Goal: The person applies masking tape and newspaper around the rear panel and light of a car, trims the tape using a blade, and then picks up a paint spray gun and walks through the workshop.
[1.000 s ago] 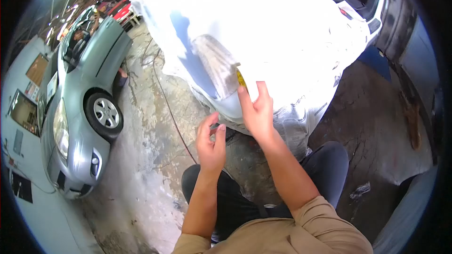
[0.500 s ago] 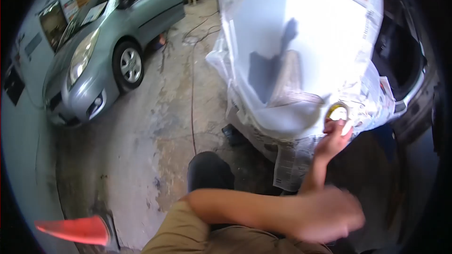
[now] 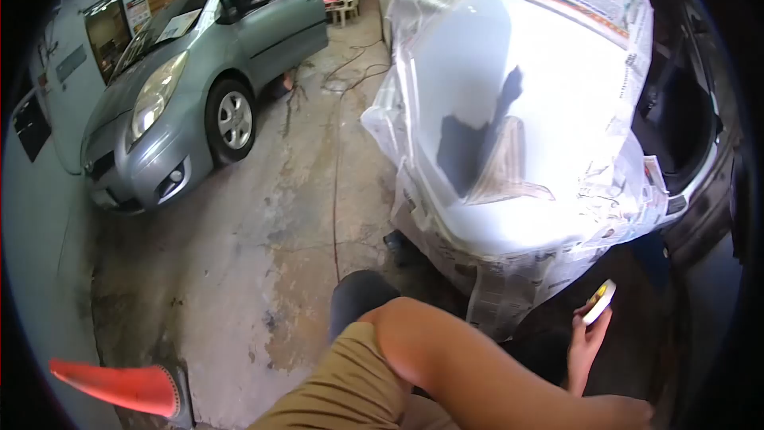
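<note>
- Crossing low over the body with the left arm [image 3: 485, 358], blocking part of the right forearm [image 3: 581, 370]; left hand [image 3: 629, 412] at the bottom edge, cannot tell if spread or curled.
- Pinching a tape roll [image 3: 602, 302] in the right hand [image 3: 589, 330], apart from the newspaper [image 3: 509, 291]; turned nearly edge-on, long axis slanting up to the right, yellow showing on its left side.
- At lower left, pointing tip-left: orange cone [image 3: 115, 388].
- Beyond the hands: pale panel [image 3: 565, 127] bordered by newspaper, bearing a greyish-brown patch [image 3: 503, 171].
- Along the floor [image 3: 239, 287]: thin hose [image 3: 337, 167].
- Farther left: grey-green car [image 3: 159, 139], door [image 3: 290, 20] open.
</note>
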Demonstrator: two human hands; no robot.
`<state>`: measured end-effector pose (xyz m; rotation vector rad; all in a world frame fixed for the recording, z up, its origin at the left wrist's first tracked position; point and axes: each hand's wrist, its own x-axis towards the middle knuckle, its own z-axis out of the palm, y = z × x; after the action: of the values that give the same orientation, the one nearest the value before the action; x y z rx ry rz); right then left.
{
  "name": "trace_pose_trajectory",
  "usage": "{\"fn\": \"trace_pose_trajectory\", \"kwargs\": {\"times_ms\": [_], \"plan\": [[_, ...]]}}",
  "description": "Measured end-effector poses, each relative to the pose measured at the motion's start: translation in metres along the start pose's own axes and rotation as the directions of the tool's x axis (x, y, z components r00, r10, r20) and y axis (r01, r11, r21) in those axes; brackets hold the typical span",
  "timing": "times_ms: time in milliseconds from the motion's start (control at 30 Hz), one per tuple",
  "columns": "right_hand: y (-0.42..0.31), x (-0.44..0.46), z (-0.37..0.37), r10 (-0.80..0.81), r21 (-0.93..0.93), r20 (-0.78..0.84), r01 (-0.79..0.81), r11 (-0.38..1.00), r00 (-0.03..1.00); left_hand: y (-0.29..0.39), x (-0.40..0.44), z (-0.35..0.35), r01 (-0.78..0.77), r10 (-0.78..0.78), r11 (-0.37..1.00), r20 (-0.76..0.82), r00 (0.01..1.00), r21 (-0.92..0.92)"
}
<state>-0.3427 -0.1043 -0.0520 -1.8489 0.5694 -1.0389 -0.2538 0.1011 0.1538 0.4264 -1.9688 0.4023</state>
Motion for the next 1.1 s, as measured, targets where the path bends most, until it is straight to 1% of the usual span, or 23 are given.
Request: {"fn": "trace_pose_trajectory", "kwargs": {"times_ms": [67, 100, 133, 167, 200, 233, 300, 367, 433, 500, 533, 567, 633, 700, 733, 767, 833, 867, 933, 967, 1000, 1033, 1100], "plan": [[-0.015, -0.021, -0.033, 0.081, -0.168, 0.017, -0.077, 0.983, 0.997, 0.009, -0.017, -0.016, 0.016, -0.014, 0.999, 0.057, 0.998, -0.035], [-0.028, -0.023, -0.04, -0.043, -0.35, 0.018, 0.047, 0.935, 0.999, 0.014, -0.035, -0.026, 0.087, -0.053, 0.98, 0.183, 0.982, -0.181], [-0.043, -0.024, -0.051, 0.008, -0.421, 0.011, -0.003, 0.907, 1.0, 0.023, -0.056, -0.037, 0.179, -0.067, 0.931, 0.331, 0.941, -0.318], [-0.057, -0.024, -0.057, 0.088, -0.478, 0.019, -0.069, 0.876, 0.996, 0.029, -0.067, -0.049, 0.311, -0.082, 0.854, 0.481, 0.873, -0.418], [-0.062, -0.025, -0.053, 0.074, -0.395, -0.014, -0.073, 0.916, 0.997, 0.025, -0.05, -0.075, 0.523, -0.177, 0.761, 0.652, 0.737, -0.383], [-0.066, -0.015, -0.06, 0.064, -0.416, 0.007, -0.055, 0.908, 0.998, 0.029, -0.104, -0.032, 0.323, -0.276, 0.946, 0.583, 0.764, 0.024], [-0.063, 0.012, -0.063, 0.033, -0.446, 0.053, -0.006, 0.895, 0.998, -0.023, -0.107, -0.05, 0.436, -0.425, 0.889, 0.6, 0.678, 0.138], [-0.066, 0.051, -0.054, -0.189, -0.541, 0.102, 0.214, 0.813, 0.977, -0.065, -0.178, -0.019, 0.514, -0.598, 0.798, 0.523, 0.607, 0.315], [-0.05, 0.1, -0.06, -0.229, -0.636, 0.176, 0.288, 0.716, 0.957, -0.087, -0.233, -0.002, 0.538, -0.657, 0.717, 0.687, 0.311, 0.442], [-0.064, 0.156, -0.05, -0.121, -0.586, 0.119, 0.168, 0.793, 0.986, -0.088, -0.255, 0.009, 0.545, -0.687, 0.678, 0.689, 0.231, 0.493], [-0.053, 0.19, -0.05, -0.253, -0.589, 0.099, 0.261, 0.765, 0.963, -0.084, -0.265, 0.015, 0.559, -0.705, 0.648, 0.684, 0.185, 0.517], [-0.036, 0.223, -0.047, -0.374, -0.591, 0.078, 0.345, 0.729, 0.924, -0.081, -0.274, 0.019, 0.607, -0.683, 0.643, 0.708, 0.179, 0.466], [-0.025, 0.288, -0.034, -0.367, -0.436, -0.03, 0.318, 0.842, 0.93, -0.081, -0.287, 0.022, 0.683, -0.625, 0.633, 0.761, 0.174, 0.364], [-0.008, 0.353, -0.038, -0.216, -0.213, -0.031, 0.205, 0.955, 0.976, -0.085, -0.276, 0.014, 0.717, -0.641, 0.588, 0.756, 0.133, 0.373], [-0.026, 0.361, -0.034, -0.2, -0.132, -0.084, 0.188, 0.973, 0.976, -0.088, -0.273, 0.01, 0.734, -0.65, 0.564, 0.752, 0.113, 0.377], [-0.049, 0.367, -0.029, -0.183, -0.05, -0.129, 0.178, 0.983, 0.975, -0.091, -0.277, 0.008, 0.715, -0.679, 0.568, 0.723, 0.128, 0.407], [-0.063, 0.389, -0.037, -0.11, 0.116, -0.197, 0.134, 0.984, 0.974, -0.093, -0.287, 0.007, 0.686, -0.735, 0.563, 0.659, 0.16, 0.461], [-0.063, 0.401, -0.039, -0.086, 0.099, -0.183, 0.106, 0.989, 0.979, -0.093, -0.29, 0.008, 0.704, -0.75, 0.544, 0.641, 0.164, 0.456], [-0.045, 0.423, -0.024, -0.108, -0.047, -0.232, 0.1, 0.994, 0.967, -0.092, -0.296, 0.007, 0.736, -0.78, 0.506, 0.602, 0.168, 0.45], [-0.029, 0.438, -0.014, -0.125, -0.12, -0.254, 0.097, 0.988, 0.959, -0.092, -0.295, 0.006, 0.743, -0.764, 0.49, 0.635, 0.115, 0.455], [0.012, 0.468, -0.013, -0.216, -0.332, -0.252, 0.125, 0.935, 0.943, -0.092, -0.292, 0.006, 0.748, -0.746, 0.476, 0.663, 0.065, 0.462], [0.028, 0.482, -0.002, -0.22, -0.387, -0.26, 0.107, 0.916, 0.94, -0.094, -0.291, 0.006, 0.752, -0.726, 0.462, 0.688, 0.016, 0.47], [0.026, 0.481, 0.023, -0.343, -0.561, -0.219, 0.17, 0.811, 0.914, -0.096, -0.302, 0.013, 0.754, -0.728, 0.487, 0.682, 0.071, 0.441]]}}
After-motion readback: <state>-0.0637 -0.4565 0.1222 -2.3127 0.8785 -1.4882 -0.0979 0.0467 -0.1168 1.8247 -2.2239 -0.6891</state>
